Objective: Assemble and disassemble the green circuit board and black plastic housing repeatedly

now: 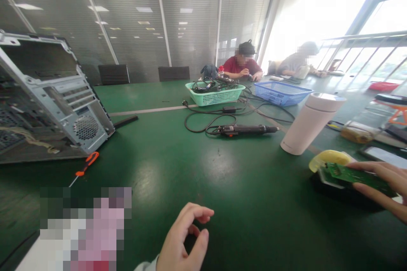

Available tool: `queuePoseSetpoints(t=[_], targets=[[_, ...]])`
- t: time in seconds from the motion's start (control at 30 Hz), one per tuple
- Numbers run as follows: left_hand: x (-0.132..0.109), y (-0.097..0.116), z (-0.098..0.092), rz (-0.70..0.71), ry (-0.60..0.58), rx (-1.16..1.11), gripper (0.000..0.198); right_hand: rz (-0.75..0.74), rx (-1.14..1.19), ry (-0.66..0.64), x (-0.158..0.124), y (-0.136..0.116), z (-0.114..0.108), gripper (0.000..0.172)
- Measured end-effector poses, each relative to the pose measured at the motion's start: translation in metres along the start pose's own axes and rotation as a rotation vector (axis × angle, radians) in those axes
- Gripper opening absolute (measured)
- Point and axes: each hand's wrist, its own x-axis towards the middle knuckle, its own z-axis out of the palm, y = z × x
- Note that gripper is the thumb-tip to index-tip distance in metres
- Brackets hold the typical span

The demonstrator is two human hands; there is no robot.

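Observation:
My right hand (397,180) grips a green circuit board (348,174) at the right edge, thumb on the near side and fingers on the far side. The board is over a dark box-like object (346,199), and whether it touches it I cannot tell. A yellow item (332,159) lies just behind. Low in the middle, my left hand (184,237) holds nothing. Its fingers are loosely curled, with a gap between thumb and fingertips. Bare green table (248,220) surrounds it.
A computer case (85,125) stands at left, near an orange-handled screwdriver (90,161). Mid-table lies a corded electric screwdriver (241,130). Beyond are a green basket (219,97) of cables, a blue basket (281,95) and a pink tumbler (310,125). Two people sit at the far side.

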Motion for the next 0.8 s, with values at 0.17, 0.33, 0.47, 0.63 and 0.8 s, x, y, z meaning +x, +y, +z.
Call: queuePoseSetpoints(t=[0.17, 0.33, 0.47, 0.63, 0.8], targets=[[-0.001, 0.001, 0.003, -0.003, 0.049, -0.025, 0.03, -0.016, 0.04, -0.026, 0.003, 0.013, 0.004, 0.046], [-0.001, 0.0, 0.003, -0.004, 0.037, -0.032, 0.029, 0.073, 0.041, -0.016, 0.006, 0.011, 0.002, 0.048], [-0.001, -0.002, 0.002, 0.008, 0.018, -0.031, 0.033, 0.03, -0.014, -0.039, 0.004, 0.021, 0.001, 0.045], [0.0, -0.006, -0.003, 0.051, -0.042, 0.014, 0.039, -0.141, -0.094, -0.113, -0.002, 0.045, 0.007, 0.04], [0.0, -0.008, -0.005, 0.063, -0.069, 0.057, 0.039, -0.146, -0.092, -0.2, -0.005, 0.056, 0.013, 0.038]])
